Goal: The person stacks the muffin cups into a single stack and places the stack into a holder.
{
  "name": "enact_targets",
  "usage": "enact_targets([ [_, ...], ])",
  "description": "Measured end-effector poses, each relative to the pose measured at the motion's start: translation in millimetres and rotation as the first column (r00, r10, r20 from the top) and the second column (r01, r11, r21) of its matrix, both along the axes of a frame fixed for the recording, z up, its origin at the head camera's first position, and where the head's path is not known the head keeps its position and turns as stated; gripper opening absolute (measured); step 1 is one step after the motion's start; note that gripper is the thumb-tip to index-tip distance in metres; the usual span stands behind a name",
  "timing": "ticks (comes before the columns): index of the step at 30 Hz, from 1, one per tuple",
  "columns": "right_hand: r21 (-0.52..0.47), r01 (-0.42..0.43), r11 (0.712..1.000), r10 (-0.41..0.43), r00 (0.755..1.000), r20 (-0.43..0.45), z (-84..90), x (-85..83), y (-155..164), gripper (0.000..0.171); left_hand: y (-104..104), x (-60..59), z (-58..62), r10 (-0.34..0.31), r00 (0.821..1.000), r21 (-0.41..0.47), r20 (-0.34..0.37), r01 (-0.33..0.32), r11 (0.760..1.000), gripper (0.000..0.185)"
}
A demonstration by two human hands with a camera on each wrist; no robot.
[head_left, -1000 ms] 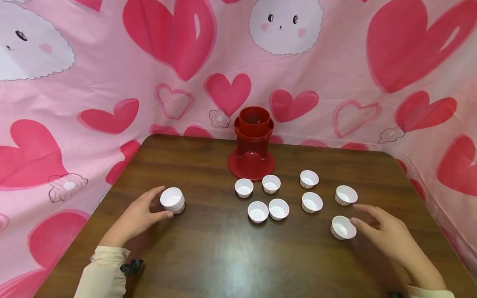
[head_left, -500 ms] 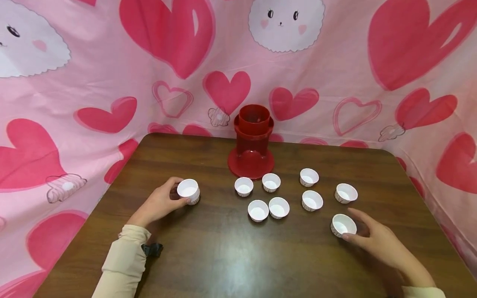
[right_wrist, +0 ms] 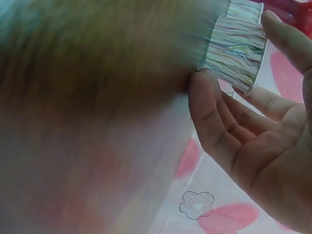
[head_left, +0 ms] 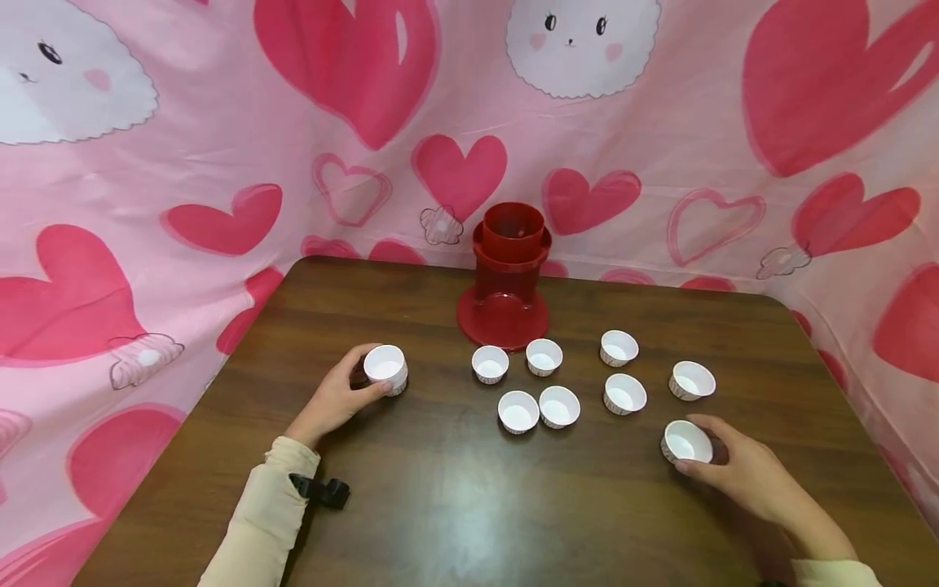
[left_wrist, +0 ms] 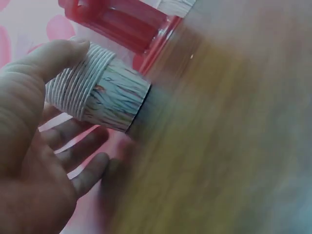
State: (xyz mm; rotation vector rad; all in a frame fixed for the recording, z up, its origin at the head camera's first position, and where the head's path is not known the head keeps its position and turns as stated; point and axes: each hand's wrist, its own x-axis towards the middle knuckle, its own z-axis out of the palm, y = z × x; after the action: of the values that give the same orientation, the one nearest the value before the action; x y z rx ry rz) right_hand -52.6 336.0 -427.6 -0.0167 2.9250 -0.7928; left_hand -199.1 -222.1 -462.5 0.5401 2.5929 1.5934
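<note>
Head view: the left hand (head_left: 337, 399) pinches stacked cups (head_left: 386, 366) at the desk's (head_left: 411, 465) left, the right hand (head_left: 746, 469) a single cup (head_left: 687, 443) at its right; a light, level grip should spare their walls.

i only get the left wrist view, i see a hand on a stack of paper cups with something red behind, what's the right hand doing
Observer: The right hand has its thumb and fingers around one white cup.
Operator: ok anything else out on the table
Observer: Yes, the head view shows seven more single cups standing there, mouths up.
Operator: my picture cuts off the red thing, what's its top like
Observer: Its top is a round cylinder with an open mouth facing up.
</note>
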Motion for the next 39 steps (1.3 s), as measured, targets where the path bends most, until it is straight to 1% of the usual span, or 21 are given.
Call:
enact_targets([
  [5,0.005,-0.018,1.0,0.018,1.0,-0.018,-1.2,3.0,0,0.079,5,1.2,-3.6,0.044,0.999,0.05,-0.008,-0.044,0.998,0.06],
  [10,-0.001,-0.022,1.0,0.022,0.998,-0.066,-0.6,3.9,0,0.072,8,1.4,-4.1,0.062,0.998,0.066,-0.013,-0.061,0.996,0.061],
  [15,-0.054,0.013,0.998,-0.019,0.993,-0.114,2.6,3.2,-4,0.073,6,-0.8,-4.8,0.07,0.998,0.073,-0.011,-0.069,0.995,0.06],
  [20,-0.113,0.045,0.993,-0.064,0.983,-0.171,5.2,4.0,-13,0.067,4,-2.4,-9.0,0.07,0.997,0.092,-0.017,-0.068,0.993,0.06],
  [23,-0.133,0.059,0.989,-0.085,0.975,-0.204,6.7,3.8,-17,0.065,3,-1.3,-11.9,0.064,0.998,0.108,-0.021,-0.061,0.992,0.06],
  [27,-0.185,0.06,0.981,-0.104,0.965,-0.239,9.5,1.8,-22,0.065,3,0.2,-12.2,0.063,0.998,0.092,-0.026,-0.06,0.994,0.06],
  [30,-0.228,0.052,0.972,-0.112,0.959,-0.261,11.3,-0.7,-26,0.063,8,7.0,2.3,0.057,0.998,0.07,-0.032,-0.055,0.996,0.059],
  [34,-0.273,0.045,0.961,-0.12,0.956,-0.267,14.0,-5.4,-32,0.064,14,17.0,22.2,0.041,0.999,0.064,-0.019,-0.039,0.997,0.057],
  [39,-0.313,0.009,0.95,-0.099,0.957,-0.274,18.7,-11.9,-40,0.063,15,19.2,25.5,0.038,0.999,0.045,0.011,-0.039,0.998,0.056],
])
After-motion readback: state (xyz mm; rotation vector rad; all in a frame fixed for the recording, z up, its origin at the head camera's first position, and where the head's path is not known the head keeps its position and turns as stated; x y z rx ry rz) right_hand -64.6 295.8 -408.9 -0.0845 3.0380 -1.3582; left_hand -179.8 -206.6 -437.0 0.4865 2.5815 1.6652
